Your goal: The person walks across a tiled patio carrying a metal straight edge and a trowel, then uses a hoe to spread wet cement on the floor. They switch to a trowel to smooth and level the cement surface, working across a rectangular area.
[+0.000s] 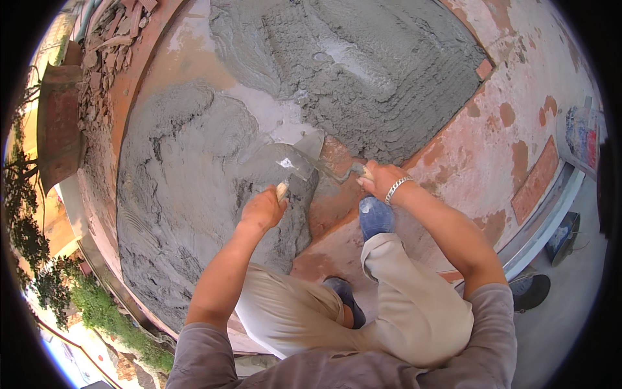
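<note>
My left hand point(261, 211) is closed round the wooden handle of a steel trowel point(280, 159), whose wet blade lies at the edge of the grey mortar. In my right hand point(383, 179) is a second, pointed trowel point(311, 144), gripped by its short wooden handle. The two blades meet or overlap in front of me; whether they touch I cannot tell. Wet mortar point(188, 149) spreads smooth and wavy to the left. A rougher, ridged bed of mortar point(402, 71) covers the floor farther off. Bare reddish floor point(337, 201) shows between my hands.
My blue shoe point(376, 217) stands close under my right hand. Broken brick rubble point(107, 78) lies at far left, with a curved rusty piece point(59, 126) beside it. At right are a bucket point(578, 136), a flat red slab point(536, 181) and loose footwear point(531, 293).
</note>
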